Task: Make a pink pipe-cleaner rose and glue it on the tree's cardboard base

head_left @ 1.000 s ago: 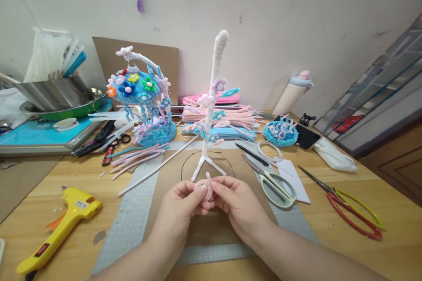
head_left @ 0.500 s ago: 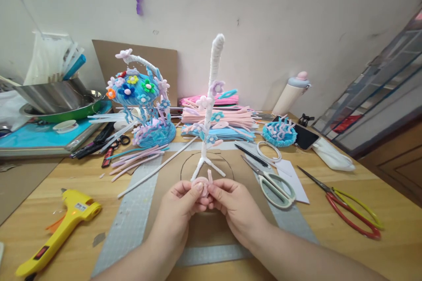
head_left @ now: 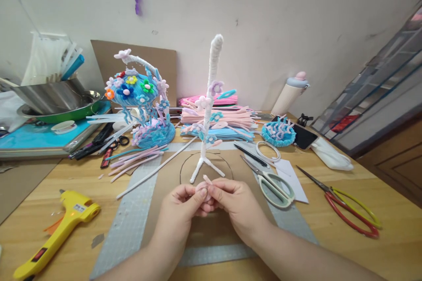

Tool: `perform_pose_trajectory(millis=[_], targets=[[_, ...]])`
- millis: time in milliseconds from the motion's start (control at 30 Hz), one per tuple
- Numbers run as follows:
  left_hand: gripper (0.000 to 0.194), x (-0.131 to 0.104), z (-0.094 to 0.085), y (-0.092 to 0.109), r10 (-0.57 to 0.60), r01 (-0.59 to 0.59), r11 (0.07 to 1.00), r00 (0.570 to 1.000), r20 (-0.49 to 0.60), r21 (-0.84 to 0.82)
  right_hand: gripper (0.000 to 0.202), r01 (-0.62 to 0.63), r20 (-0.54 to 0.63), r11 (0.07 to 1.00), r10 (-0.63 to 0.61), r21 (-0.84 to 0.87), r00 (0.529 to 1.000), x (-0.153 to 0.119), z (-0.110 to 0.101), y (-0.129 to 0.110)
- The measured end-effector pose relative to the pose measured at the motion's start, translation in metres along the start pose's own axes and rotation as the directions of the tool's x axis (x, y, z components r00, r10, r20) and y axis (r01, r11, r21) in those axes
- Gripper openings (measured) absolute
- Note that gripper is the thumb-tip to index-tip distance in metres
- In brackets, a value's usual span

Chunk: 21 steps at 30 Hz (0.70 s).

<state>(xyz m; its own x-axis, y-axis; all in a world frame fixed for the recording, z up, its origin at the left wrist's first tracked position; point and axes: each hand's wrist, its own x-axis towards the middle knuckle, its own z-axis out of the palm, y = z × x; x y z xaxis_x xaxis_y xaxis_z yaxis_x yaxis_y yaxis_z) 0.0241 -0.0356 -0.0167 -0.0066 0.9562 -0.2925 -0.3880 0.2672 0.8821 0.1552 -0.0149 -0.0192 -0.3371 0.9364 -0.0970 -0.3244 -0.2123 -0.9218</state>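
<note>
My left hand [head_left: 180, 206] and my right hand [head_left: 231, 202] were nearly closed, and between their thumbs and fingers they both pinched a small pink coil [head_left: 202, 188], whose short end pointed up. Just beyond my hands the white stand [head_left: 207, 136] with fuzzy flowers stood upright on the brown cardboard [head_left: 168, 193], while the green-handled scissors [head_left: 277, 189] lay to the right of my right hand. Farther away, behind the stand, there was a pile of pink fuzzy sticks [head_left: 231, 115].
</note>
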Motion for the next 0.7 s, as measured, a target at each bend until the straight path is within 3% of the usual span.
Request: perform_pose_trajectory(millis=[200,367,533,700], targets=[[0.039,-0.002,0.001,0.008,0.017,-0.029,0.994,0.994,0.111,0.107,0.030,-0.032,-0.054,0.997,0.029,-0.064,0.998,0.001,-0.005,-0.010],[0.034,0.003,-0.013,0.018,0.124,-0.140,0.977,0.987,0.101,0.161,0.032,-0.095,0.036,0.991,0.099,-0.090,0.994,-0.001,-0.011,-0.014],[0.022,0.004,-0.020,0.029,0.089,-0.144,0.970,0.961,0.262,0.196,0.030,-0.087,0.077,0.992,0.095,-0.096,0.993,-0.006,-0.008,-0.016],[0.018,0.001,-0.019,0.031,0.129,-0.179,0.964,0.961,0.244,0.196,0.032,-0.104,0.090,0.987,0.116,-0.123,0.989,-0.008,-0.005,-0.017]])
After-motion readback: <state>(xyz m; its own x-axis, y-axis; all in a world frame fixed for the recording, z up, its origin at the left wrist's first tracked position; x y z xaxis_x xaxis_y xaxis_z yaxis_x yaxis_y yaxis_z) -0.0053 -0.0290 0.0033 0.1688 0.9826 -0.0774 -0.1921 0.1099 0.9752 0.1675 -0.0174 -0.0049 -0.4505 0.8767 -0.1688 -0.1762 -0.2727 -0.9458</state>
